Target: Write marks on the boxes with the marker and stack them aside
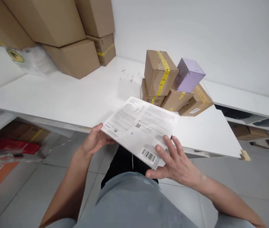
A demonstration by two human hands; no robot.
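Observation:
I hold a flat white package, printed with text, a QR code and a barcode, over the front edge of the white table. My left hand grips its near left edge, with the thumb on top. My right hand lies on its near right corner with fingers spread, thumb under the edge. Just beyond the package stands a small pile of cardboard boxes sealed with yellow tape, and a lilac box rests tilted on top of them.
Large cardboard boxes are stacked at the table's back left, with a plastic-wrapped item under them. Flat red and orange packaging lies on the tiled floor at left. Low shelves with cartons stand at right.

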